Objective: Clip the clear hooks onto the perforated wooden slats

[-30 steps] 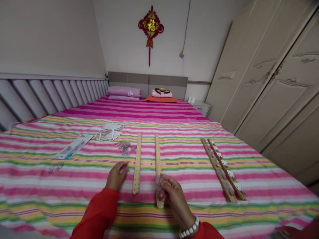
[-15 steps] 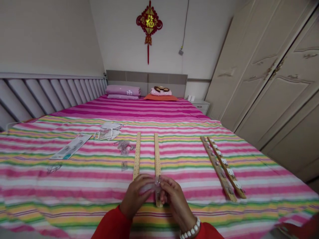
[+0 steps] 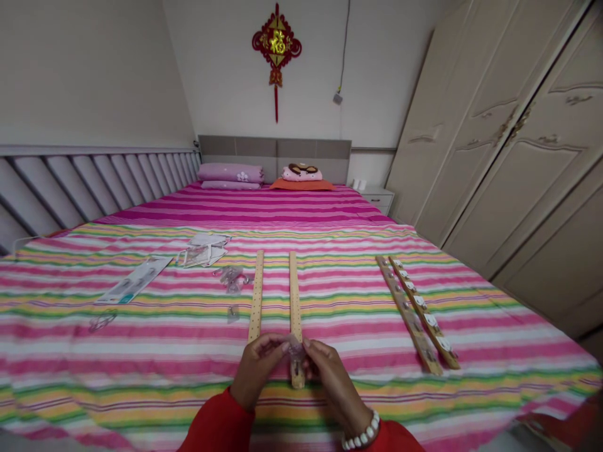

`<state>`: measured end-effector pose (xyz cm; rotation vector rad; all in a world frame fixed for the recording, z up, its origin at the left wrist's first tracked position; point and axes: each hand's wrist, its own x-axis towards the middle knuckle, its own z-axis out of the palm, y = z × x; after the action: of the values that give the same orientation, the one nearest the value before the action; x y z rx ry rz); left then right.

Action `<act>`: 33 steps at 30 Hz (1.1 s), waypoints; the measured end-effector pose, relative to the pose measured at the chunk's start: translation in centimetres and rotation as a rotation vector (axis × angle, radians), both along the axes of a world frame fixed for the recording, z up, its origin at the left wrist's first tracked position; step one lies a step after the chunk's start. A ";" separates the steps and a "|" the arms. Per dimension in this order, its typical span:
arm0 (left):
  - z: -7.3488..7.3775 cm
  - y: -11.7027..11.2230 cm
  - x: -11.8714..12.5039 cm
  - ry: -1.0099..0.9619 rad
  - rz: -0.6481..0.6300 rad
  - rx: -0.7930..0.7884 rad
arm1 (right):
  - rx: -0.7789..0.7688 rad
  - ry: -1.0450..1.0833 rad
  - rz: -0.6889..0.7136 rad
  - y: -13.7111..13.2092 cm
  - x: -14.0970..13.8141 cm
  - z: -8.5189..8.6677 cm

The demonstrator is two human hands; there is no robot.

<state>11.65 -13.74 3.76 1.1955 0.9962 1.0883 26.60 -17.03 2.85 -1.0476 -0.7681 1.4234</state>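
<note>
My left hand pinches a clear adhesive hook between thumb and fingers, over the near part of a pale wooden strip. My right hand, with a white-bead bracelet at the wrist, has its thumb and fingertips closed at the hook's right edge. Another clear hook sits on the strip's near end, just below. A second dotted wooden strip lies parallel on the left, its near end behind my left hand. Loose clear hooks are heaped left of it, with a single one nearer me.
Two brown strips with hooks lie to the right, one bearing white shapes. On the left are a long hook package, torn packaging and a thin wire-like bundle. Everything rests on a striped bedsheet; a wardrobe stands right.
The clear hook between my hands has turned and sits slightly higher over the strip. My right fingers have drawn to its edge, uncovering the hook on the strip's near end. The view has shifted slightly.
</note>
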 end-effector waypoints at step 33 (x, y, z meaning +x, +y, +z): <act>-0.8 -1.2 1.4 -0.368 -0.036 -0.430 | 0.164 -0.226 -0.111 0.5 0.1 0.4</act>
<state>13.05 -14.98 2.91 0.6349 0.8593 0.9596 26.68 -16.55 3.21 -1.1172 -0.9578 1.1400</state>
